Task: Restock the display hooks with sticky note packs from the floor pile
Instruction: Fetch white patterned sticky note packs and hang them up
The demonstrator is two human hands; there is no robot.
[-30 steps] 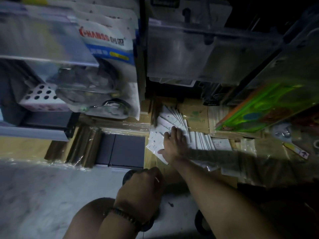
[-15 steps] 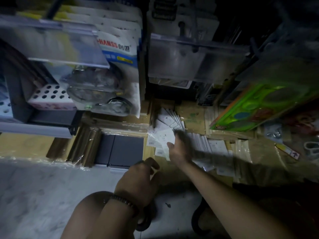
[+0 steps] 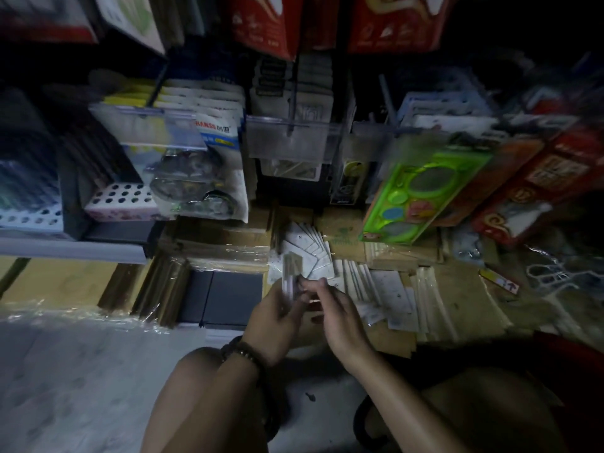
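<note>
A fanned pile of white sticky note packs (image 3: 310,250) lies on the floor under the display, with more packs (image 3: 389,289) spread to its right. My left hand (image 3: 277,318), a bead bracelet on its wrist, holds one clear-wrapped pack (image 3: 292,273) upright by its lower end, just in front of the pile. My right hand (image 3: 340,318) meets it from the right, fingertips on the same pack. Display hooks (image 3: 291,103) stick out above, loaded with carded goods behind clear price tags (image 3: 287,138).
A green stencil set (image 3: 421,194) and red packets (image 3: 539,178) hang at the right. Wrapped gold and brown bundles (image 3: 157,286) and a dark box (image 3: 228,295) lie on the floor at the left. Grey floor (image 3: 81,380) lies in front. Scissors (image 3: 562,276) rest far right.
My right hand has lifted a pack off the floor pile and drawn it back. My left hand has risen from my knee to take hold of it. The view has tilted upward.
</note>
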